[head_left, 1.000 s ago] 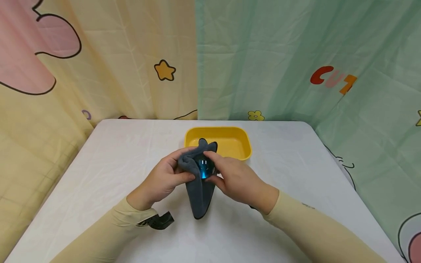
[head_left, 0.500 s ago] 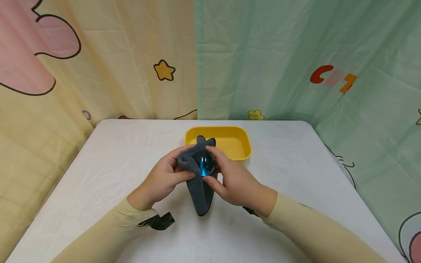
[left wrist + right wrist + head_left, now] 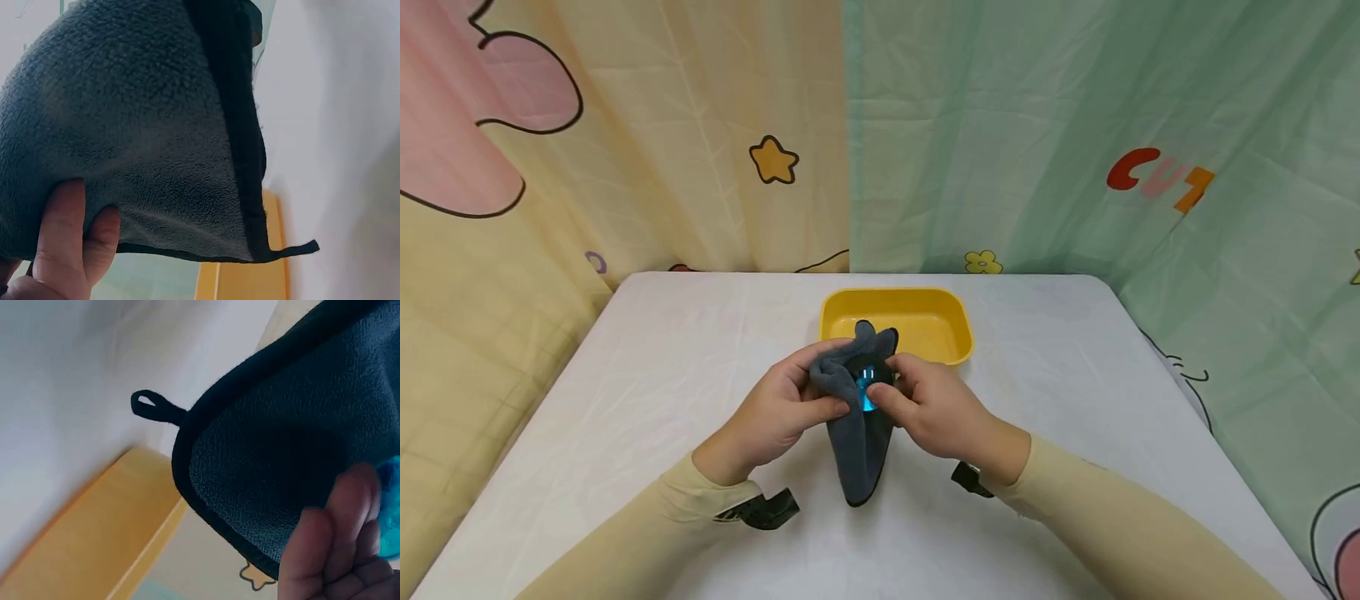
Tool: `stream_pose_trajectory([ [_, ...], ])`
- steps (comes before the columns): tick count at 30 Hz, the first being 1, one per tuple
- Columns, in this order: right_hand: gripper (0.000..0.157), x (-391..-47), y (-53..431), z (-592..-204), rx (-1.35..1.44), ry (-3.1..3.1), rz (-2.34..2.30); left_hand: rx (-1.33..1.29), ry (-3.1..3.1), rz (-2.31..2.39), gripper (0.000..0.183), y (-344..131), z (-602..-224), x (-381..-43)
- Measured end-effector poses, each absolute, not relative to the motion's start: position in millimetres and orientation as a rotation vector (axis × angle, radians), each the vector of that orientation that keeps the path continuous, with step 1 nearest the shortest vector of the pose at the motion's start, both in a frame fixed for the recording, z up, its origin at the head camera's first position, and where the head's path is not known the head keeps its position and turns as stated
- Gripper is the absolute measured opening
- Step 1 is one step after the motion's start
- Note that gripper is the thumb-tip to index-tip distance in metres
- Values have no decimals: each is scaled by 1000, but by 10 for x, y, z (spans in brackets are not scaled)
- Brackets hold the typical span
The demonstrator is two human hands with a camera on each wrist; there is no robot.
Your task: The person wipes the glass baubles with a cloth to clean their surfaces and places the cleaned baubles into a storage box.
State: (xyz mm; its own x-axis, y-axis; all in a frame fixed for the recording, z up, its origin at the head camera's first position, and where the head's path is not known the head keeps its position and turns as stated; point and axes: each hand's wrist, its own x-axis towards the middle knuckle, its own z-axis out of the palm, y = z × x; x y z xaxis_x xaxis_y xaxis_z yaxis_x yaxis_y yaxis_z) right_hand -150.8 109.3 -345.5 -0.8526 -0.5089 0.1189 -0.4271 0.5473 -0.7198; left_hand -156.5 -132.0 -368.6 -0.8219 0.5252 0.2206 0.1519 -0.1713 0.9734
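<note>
A dark grey fleecy cloth [image 3: 856, 462] with black edging hangs in folds above the table. My left hand [image 3: 771, 421] grips it from the left, thumb in front; its fingers [image 3: 61, 237] press the cloth's outer side in the left wrist view. Nestled in the cloth is a shiny, clear blue ball [image 3: 867, 379]. With its thumb across the front, my right hand [image 3: 951, 412] holds the ball from the right. In the right wrist view the curled fingers partly hide the ball [image 3: 391, 506], beside the cloth's rounded corner and its hanging loop [image 3: 150, 407].
A shallow yellow tray [image 3: 961, 329] stands just behind the hands, partly covered by the cloth. The table [image 3: 700, 325] has a white cover. Printed curtains [image 3: 1037, 125] close off the back and sides. Black wrist-camera mounts [image 3: 767, 510] stick out below both wrists.
The right hand has turned: its forefinger has come down from the ball's top, and its thumb has moved up across the ball's front. Cloth and ball rose slightly, then dropped a little. The left grip stays.
</note>
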Motion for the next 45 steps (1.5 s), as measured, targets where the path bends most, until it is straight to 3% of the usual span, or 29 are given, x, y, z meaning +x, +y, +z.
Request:
stream_pose_trajectory([
  [3,43,-1475,1073,-3473,-818,2697,-1216,784,1862,2073,74,-1316,-3691,-1564],
  [7,71,-1441,1073,-3467,-1013,2819,-1042,787,1877,2089,71,-1329,-3695,-1575],
  [9,78,-1444,1080,-3453,-1099,2862,-921,787,1861,2103,70,-1342,-3701,-1581],
  [14,72,-1478,1104,-3441,-1215,2983,-641,799,1812,2127,70,-1352,-3718,-1587],
  [18,69,-1487,1110,-3462,-1126,2911,-799,798,1817,2112,70,-1337,-3711,-1571],
  [24,33,-1483,1070,-3508,-740,2582,-1321,798,1843,2085,73,-1318,-3704,-1549],
  [26,35,-1461,1056,-3506,-756,2619,-1313,806,1839,2087,74,-1314,-3708,-1549],
  [31,72,-1409,1045,-3457,-973,2794,-1035,804,1836,2116,73,-1333,-3717,-1565],
  [33,77,-1418,1050,-3440,-1054,2842,-894,809,1822,2132,72,-1349,-3723,-1572],
  [39,71,-1453,1072,-3429,-1150,2937,-696,807,1772,2149,72,-1361,-3730,-1565],
  [42,69,-1452,1073,-3439,-1035,2850,-851,798,1788,2136,72,-1355,-3724,-1554],
  [45,55,-1454,1062,-3453,-841,2697,-1116,792,1806,2127,72,-1341,-3720,-1547],
])
